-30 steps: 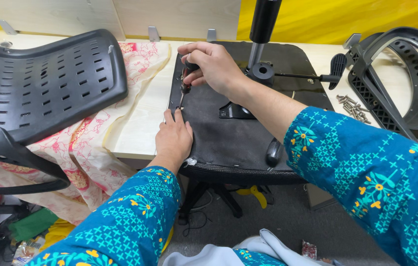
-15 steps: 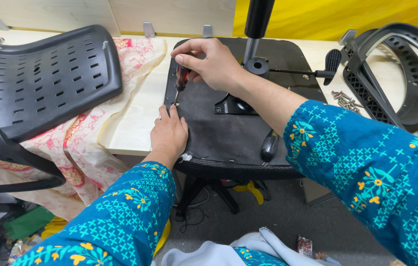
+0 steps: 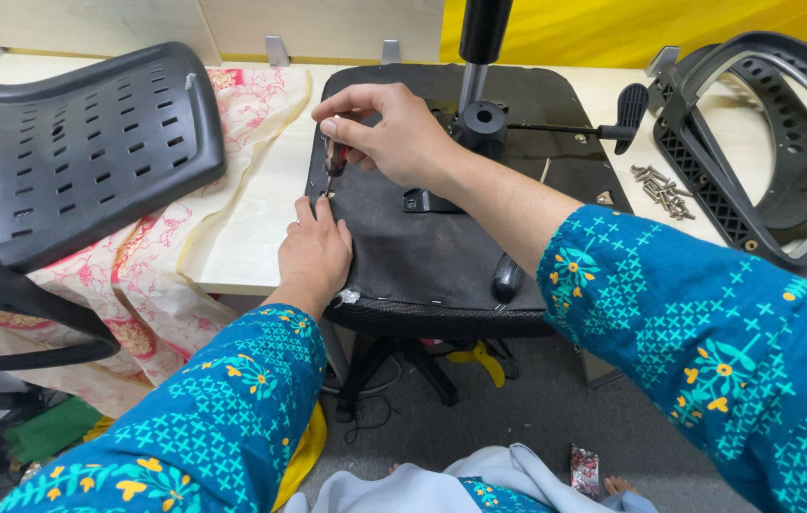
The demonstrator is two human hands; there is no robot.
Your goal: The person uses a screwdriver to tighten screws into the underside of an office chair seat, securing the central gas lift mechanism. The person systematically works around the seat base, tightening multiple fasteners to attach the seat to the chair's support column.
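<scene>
We are looking down at an upturned black office-chair seat base point(image 3: 460, 256) lying on a pale wooden tabletop point(image 3: 251, 218), its underside covered in black fabric and facing up. Our right hand point(image 3: 394, 133) is hovering over the seat's left edge, with the fingers point(image 3: 351, 100) closing narrowly around a small red-handled screwdriver point(image 3: 335, 160); the tool is pointing down at the fabric just above our left hand. Our left hand point(image 3: 313, 252) is lying flat on the seat's left edge, fingers together and holding nothing, with the fingertips point(image 3: 313, 204) resting just beside the screwdriver tip. Whether the tip is touching the fabric we cannot tell.

At the centre of the seat a black metal mechanism plate point(image 3: 479, 123) is carrying an upright gas-lift column point(image 3: 481, 38), and a thin lever with a black paddle handle point(image 3: 626, 104) is reaching to the right. A black knob point(image 3: 506, 277) is sitting near the seat's front edge.

On the left, 1 black perforated plastic chair backrest point(image 3: 71, 142) is resting on a cream cloth with red floral print point(image 3: 194, 275), which is hanging over the tabletop edge. On the right, a black plastic chair frame with a curved opening point(image 3: 755, 133) is lying on the tabletop, with a small heap of silver screws point(image 3: 660, 180) just beside it. Both sleeves are teal with yellow flowers. A yellow backdrop point(image 3: 669, 28) is standing behind.
</scene>
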